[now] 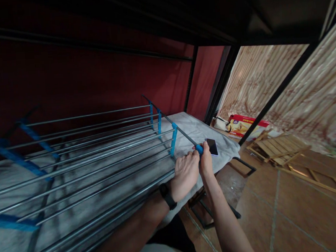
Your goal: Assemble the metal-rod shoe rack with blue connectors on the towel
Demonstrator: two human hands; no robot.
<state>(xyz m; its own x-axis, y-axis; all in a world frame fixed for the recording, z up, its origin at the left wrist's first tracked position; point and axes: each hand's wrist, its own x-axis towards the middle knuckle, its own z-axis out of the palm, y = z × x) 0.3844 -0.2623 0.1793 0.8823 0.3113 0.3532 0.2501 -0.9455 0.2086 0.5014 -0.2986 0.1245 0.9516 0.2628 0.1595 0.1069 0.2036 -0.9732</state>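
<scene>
A rack of grey metal tubes (106, 150) joined by blue plastic brackets (174, 139) lies across a grey cloth-covered surface (188, 126). At its near right corner, a thin dark rod ends in a blue plastic fitting (199, 149). My right hand (206, 161) is closed round this fitting, thumb uppermost. Pressed against it from the left, my left hand (186, 169) has its fingers curled around the same corner; they are partly hidden. A black watch band (167, 196) circles my left wrist. Just beyond my right hand lies a dark-screened phone (212, 146).
Overhead runs a dark frame with black posts (222, 85), close to a red wall (109, 76). On the tiled floor (262, 204) to the right lie folded wooden slats (283, 146) and a red box (247, 126). A black metal stool frame (202, 212) stands below the surface.
</scene>
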